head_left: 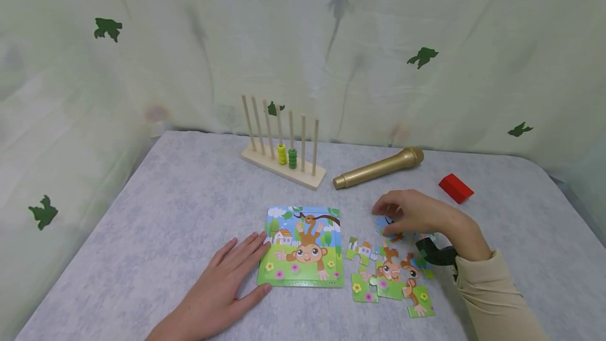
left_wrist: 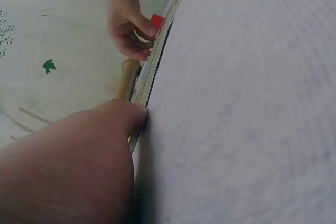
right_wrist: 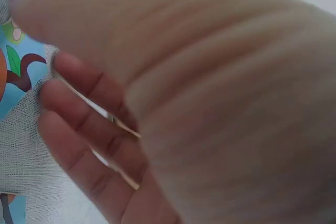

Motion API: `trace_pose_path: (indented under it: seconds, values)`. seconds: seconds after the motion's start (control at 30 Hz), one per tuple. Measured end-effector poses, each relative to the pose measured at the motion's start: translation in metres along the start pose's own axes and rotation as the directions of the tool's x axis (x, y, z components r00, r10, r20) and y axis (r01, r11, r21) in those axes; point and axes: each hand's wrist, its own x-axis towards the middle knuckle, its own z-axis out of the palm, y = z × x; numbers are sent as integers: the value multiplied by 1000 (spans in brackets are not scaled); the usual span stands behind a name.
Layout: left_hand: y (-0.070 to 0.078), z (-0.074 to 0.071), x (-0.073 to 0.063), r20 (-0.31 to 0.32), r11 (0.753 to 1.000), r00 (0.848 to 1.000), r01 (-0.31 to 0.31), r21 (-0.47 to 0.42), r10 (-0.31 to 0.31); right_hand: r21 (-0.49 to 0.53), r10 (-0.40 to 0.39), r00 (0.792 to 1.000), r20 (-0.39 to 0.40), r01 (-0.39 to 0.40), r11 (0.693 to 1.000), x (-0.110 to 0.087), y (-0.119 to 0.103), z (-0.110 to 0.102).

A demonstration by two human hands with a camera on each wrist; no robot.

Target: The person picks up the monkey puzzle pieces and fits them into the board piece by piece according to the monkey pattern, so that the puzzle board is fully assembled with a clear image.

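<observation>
A square puzzle board (head_left: 303,246) with a picture of a monkey hanging from a branch lies at the middle front of the table. My left hand (head_left: 232,283) rests flat at its left side, fingertips and thumb right at the board's edge; the left wrist view shows the thumb (left_wrist: 123,116) by that edge. Right of the board lie several loose puzzle pieces (head_left: 390,288) bearing parts of a similar monkey picture. Over the far ones hovers my right hand (head_left: 414,214), thumb and fingers apart and loosely bent. Below it shows a blue puzzle piece (right_wrist: 31,72), close to the thumb and fingertips.
Behind the board stands a wooden peg rack (head_left: 303,175) with yellow beads (head_left: 282,154) and green beads (head_left: 292,159). A gold toy microphone (head_left: 379,168) lies to its right, and a red block (head_left: 456,188) farther right. A pale curtain (head_left: 303,41) hangs behind the table.
</observation>
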Motion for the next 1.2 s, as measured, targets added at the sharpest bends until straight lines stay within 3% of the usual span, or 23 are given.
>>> trace_pose_path:
  seconds: [0.4,0.7,0.97,1.2]
  values:
    - [0,0,-1,11,1000,1000,15,0,-15,-29,6,1000,6,-5,1000,3,1,2]
    - [1,0,-1,8,1000,1000,13,8,-13,-78,-149,986,-79,143,987,13,4,12]
    - [0,1,-1,-14,1000,1000,-16,27,16,-51,-23,998,-59,20,998,8,3,8]
    - [-2,3,-1,-26,999,999,-31,29,32,-81,-51,998,-38,48,996,4,3,5]
